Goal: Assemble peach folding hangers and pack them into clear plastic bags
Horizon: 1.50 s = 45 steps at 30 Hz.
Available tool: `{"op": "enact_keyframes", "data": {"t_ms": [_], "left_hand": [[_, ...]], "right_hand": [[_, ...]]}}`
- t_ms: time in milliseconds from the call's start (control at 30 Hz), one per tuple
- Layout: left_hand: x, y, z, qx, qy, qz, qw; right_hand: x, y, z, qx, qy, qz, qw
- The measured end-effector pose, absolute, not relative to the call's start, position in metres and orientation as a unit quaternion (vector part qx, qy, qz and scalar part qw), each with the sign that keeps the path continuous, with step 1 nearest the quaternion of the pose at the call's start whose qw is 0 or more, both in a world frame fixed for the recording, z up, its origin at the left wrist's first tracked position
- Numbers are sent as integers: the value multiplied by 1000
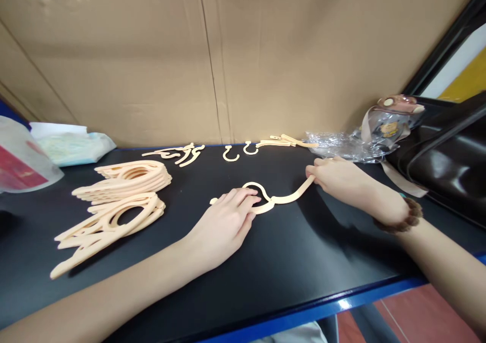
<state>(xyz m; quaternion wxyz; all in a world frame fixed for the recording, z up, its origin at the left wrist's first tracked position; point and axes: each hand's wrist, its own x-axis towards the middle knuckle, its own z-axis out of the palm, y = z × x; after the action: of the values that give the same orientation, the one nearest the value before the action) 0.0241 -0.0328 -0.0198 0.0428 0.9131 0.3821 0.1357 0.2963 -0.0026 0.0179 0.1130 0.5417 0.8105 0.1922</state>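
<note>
A peach plastic hanger (281, 197) lies flat on the black table (288, 262), near the middle. My left hand (224, 224) rests on its left part, fingers curled over the round loop. My right hand (339, 180) pinches the tip of its right arm; a brown bead bracelet (402, 221) sits on that wrist. Two stacks of finished peach hangers (121, 199) lie at the left. Loose hooks (239, 151) and arm pieces (178, 154) lie along the far edge by the cardboard wall.
A crumpled clear plastic bag (341, 145) and a dark bag (448, 161) with a charm sit at the right. White and red packets (23, 161) lie at the far left. A cardboard wall (228, 54) closes the back. The table's blue front edge (341, 305) runs close to me.
</note>
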Motion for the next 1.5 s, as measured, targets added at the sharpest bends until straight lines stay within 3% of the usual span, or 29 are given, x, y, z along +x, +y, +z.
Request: {"op": "enact_keyframes", "data": {"t_ms": [333,533,967,1133,1500], "left_hand": [[24,-27,-21,892,414,182,-20],[22,-23,-19,899,402,175,14],[22,-23,-18,908,384,166,34],[21,-24,-18,921,350,169,38],[20,-21,-23,882,415,218,48]], "right_hand": [[293,-11,15,546,804,206,111],[283,-18,17,533,817,188,119],[278,-13,11,460,881,105,-28],[289,-7,8,417,896,151,-17],[274,-6,11,556,803,215,-2]]}}
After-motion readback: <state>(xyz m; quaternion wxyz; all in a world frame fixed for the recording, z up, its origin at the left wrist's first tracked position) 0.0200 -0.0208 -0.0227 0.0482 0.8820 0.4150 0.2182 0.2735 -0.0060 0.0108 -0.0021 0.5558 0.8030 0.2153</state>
